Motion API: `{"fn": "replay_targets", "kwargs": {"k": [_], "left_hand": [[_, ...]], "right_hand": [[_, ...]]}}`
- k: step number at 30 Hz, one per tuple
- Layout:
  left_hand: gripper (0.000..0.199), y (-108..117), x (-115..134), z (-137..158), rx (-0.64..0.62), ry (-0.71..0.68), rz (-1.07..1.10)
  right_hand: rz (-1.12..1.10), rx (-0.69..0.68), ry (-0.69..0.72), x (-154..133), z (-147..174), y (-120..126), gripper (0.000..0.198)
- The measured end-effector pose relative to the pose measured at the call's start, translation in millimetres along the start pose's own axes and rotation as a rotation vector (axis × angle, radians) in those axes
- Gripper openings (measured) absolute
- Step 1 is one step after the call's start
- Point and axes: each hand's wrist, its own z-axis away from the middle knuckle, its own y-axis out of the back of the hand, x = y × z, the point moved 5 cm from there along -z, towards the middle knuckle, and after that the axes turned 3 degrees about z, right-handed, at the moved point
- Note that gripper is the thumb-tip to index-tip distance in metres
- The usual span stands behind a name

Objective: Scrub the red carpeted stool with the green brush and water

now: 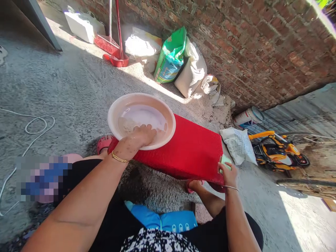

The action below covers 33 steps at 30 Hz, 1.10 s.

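My left hand reaches over the near rim of a pale pink basin and dips into cloudy water. Its knuckles show, but its fingertips are hidden below, so I cannot tell whether they hold anything. The basin stands on the left part of a low bench-like surface covered in red cloth. At the right end of this red cloth, my right hand is closed around a small pale green block. Whether the block is soap or a brush is unclear.
Beyond the bench, a green sack and a white sack lean against a brick wall. A red broom and dustpan stand farther left. A yellow-black toy vehicle is at right. A white cable lies at left.
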Motion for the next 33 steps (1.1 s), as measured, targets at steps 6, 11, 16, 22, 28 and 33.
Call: {"fn": "replay_targets", "kwargs": {"k": [6, 11, 16, 22, 28, 33], "left_hand": [[0.034, -8, -7, -4, 0.066, 0.025, 0.073], [0.037, -15, -10, -14, -0.024, 0.052, -0.008], [0.041, -16, -11, -17, -0.108, 0.073, -0.073], [0.04, -10, -8, -14, -0.073, 0.055, -0.064], [0.038, -2, -2, -7, -0.07, 0.068, -0.038], [0.037, -6, -5, -9, -0.111, 0.07, -0.086]], "right_hand": [[-0.157, -0.18, 0.249, -177, 32, -113, 0.049], [-0.126, -0.353, 0.356, -238, 43, -157, 0.048], [-0.041, -0.244, 0.223, -160, -11, -121, 0.05], [0.084, -0.003, -0.168, -6, -74, -26, 0.04], [-0.006, 0.063, -0.204, -1, -78, -14, 0.04], [-0.062, -0.113, 0.1, -142, -59, -85, 0.046]]}}
